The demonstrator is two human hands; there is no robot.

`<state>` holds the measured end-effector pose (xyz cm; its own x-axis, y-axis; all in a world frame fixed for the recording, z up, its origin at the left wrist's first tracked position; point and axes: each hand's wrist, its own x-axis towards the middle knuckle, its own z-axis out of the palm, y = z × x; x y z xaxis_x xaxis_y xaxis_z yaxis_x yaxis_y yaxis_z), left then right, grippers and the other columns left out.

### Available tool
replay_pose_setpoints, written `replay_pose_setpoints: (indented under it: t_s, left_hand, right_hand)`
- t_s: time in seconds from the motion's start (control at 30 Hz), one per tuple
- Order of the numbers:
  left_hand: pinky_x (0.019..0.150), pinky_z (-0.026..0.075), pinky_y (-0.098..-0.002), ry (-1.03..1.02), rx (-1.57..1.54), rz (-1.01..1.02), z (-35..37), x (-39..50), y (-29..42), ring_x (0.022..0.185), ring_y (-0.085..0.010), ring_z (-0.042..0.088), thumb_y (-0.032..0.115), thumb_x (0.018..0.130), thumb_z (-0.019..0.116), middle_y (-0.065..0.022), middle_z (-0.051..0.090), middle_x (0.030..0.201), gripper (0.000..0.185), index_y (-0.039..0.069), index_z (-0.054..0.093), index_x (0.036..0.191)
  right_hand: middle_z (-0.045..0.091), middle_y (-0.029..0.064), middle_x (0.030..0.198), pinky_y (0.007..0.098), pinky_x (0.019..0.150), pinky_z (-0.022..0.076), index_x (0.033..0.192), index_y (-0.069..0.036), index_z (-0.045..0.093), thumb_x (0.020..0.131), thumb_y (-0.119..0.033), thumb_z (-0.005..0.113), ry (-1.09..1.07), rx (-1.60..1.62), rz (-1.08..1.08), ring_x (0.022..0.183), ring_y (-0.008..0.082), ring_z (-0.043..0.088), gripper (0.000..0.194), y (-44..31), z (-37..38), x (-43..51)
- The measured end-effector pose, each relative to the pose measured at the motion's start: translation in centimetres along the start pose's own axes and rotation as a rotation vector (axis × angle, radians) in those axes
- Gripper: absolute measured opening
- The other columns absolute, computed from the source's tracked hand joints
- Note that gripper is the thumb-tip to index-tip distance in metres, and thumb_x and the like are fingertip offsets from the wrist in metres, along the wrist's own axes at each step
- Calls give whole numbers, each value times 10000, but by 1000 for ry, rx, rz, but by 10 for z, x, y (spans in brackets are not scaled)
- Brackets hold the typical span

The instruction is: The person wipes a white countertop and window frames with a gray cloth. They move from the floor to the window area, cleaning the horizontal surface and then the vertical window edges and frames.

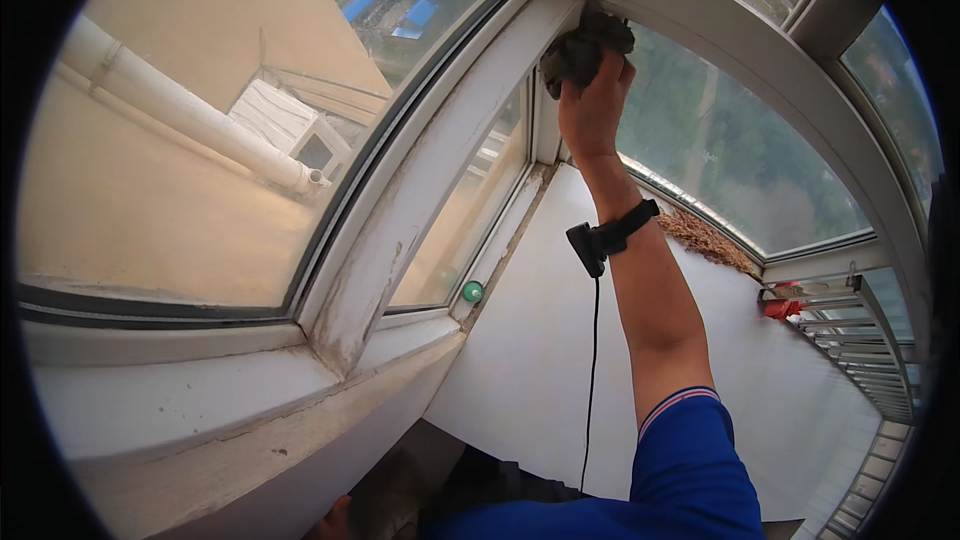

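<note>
My right hand (596, 105) reaches up into the corner of the window frame, its fingers closed on a dark, crumpled cloth (574, 60). The cloth lies against the white window frame (465, 120), whose surface shows brown dirt streaks. Part of my left hand (334, 519) shows at the bottom edge, below the window ledge; most of it is hidden, so its grip cannot be told. A black strap with a small device (600, 240) sits on my right wrist, and a black cable hangs from it.
A green round object (472, 291) sits at the lower corner of the narrow pane. Below my right arm spreads a white surface (525, 345). Reddish-brown dried material (709, 244) lies along the far window's sill. A metal rack (862, 337) and a red item (781, 309) are at the right.
</note>
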<state>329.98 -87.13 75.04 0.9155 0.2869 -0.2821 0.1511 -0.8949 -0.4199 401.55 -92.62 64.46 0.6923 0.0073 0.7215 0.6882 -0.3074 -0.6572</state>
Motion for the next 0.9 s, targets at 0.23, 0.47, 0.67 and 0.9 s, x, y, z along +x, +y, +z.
replay_pose_setpoints:
  t_s: [0.23, 0.47, 0.67, 0.9]
  left_hand:
    - [1101, 543, -524, -21, 29, -1, -9, 1, 3, 1248, -472, 684, 324, 1074, 746, -285, 712, 1369, 446, -25, 728, 1351]
    - [1100, 544, -525, -8, -123, -33, -11, 7, 7, 1250, -471, 685, 321, 1076, 744, -283, 709, 1373, 440, -20, 728, 1353]
    - [1099, 546, -526, 41, -243, -93, -9, 10, 7, 1251, -470, 685, 318, 1078, 741, -282, 706, 1377, 434, -16, 728, 1355]
    - [1098, 547, -527, 153, -395, -167, -7, 2, 4, 1253, -469, 686, 315, 1080, 738, -280, 703, 1381, 428, -11, 728, 1357]
  right_hand:
    - [522, 281, 1326, 569, 1092, 464, 1406, -12, 504, 829, 63, 702, -89, -216, 90, 1257, 520, 521, 615, 91, 35, -106]
    - [548, 314, 1275, 612, 1010, 520, 1340, -8, 543, 879, -66, 757, -621, -598, 375, 1162, 550, 581, 511, 173, 42, -197]
    - [623, 315, 1334, 574, 1034, 547, 1388, -2, 566, 929, -181, 734, -511, -246, 710, 1203, 536, 639, 520, 164, 34, -179]
    - [747, 210, 1222, 539, 787, 575, 1397, -2, 653, 968, -279, 754, -579, -160, 1002, 1014, 376, 739, 521, 154, 67, -146]
